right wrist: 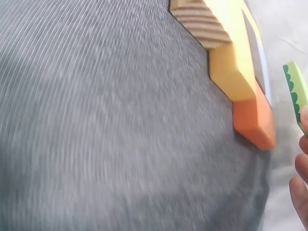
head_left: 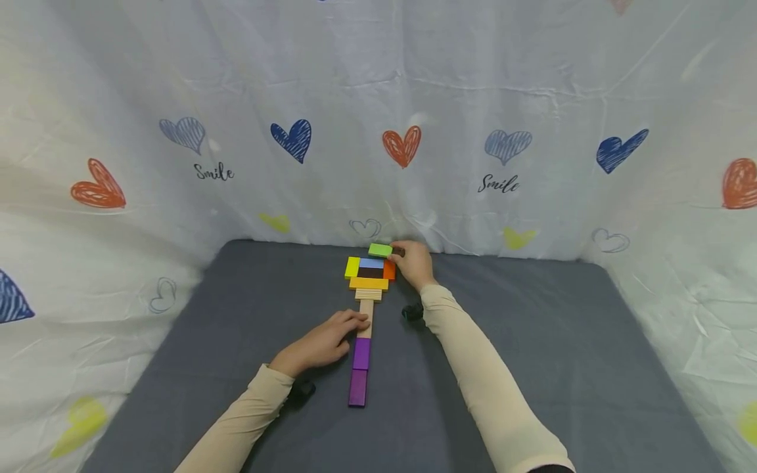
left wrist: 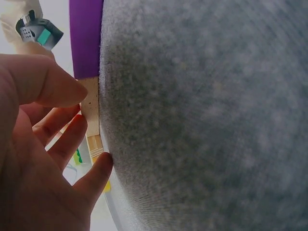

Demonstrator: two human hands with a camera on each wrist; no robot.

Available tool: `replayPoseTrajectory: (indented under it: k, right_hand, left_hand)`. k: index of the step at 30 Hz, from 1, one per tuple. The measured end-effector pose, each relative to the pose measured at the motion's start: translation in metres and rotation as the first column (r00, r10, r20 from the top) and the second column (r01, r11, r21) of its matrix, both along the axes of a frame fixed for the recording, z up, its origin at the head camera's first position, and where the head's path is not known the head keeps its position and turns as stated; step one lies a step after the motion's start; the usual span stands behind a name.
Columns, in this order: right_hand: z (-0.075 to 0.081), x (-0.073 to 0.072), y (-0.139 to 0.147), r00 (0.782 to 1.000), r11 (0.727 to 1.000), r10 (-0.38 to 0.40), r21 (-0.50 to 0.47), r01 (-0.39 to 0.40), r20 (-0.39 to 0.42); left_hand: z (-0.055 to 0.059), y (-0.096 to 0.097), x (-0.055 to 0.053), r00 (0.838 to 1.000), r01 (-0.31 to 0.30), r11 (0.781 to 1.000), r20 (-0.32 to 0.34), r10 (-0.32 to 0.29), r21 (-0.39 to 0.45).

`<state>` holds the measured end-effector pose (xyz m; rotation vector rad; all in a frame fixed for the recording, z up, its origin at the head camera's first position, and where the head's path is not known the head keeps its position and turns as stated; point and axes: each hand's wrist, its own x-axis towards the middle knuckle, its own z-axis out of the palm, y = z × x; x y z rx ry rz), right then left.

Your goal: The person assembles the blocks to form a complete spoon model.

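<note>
My right hand (head_left: 415,266) pinches one end of a light green block (head_left: 380,250) at the far end of a row of blocks. In the right wrist view, this green block (right wrist: 297,86) shows a dark green scalloped side. Just below it lie a yellow block (head_left: 351,267), a light blue block (head_left: 371,263), a black block (head_left: 370,272) and an orange block (head_left: 389,270). Beneath these sits a wider amber block (head_left: 368,284). My left hand (head_left: 322,341) has loosely extended fingers reaching over a plain wooden block (head_left: 366,315), partly hiding it.
A ridged wooden block (head_left: 368,295) joins the row under the amber one. Nearer to me, two purple blocks (head_left: 357,387) continue it. Grey cloth (head_left: 503,368) covers the table, and a white curtain (head_left: 355,85) with printed hearts hangs behind its far edge.
</note>
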<state>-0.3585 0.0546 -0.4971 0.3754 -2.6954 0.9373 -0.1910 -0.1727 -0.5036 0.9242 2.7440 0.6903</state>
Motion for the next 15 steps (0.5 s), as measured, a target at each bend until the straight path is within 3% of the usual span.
replayPoseTrajectory:
  k: [15]
  right_hand:
    - [-0.008, -0.006, -0.017, 0.998, 0.999, -0.039, 0.016, 0.038, 0.045]
  left_hand:
    - [0.001, 0.0, 0.0, 1.0, 0.002, 1.0, 0.003, -0.002, 0.0]
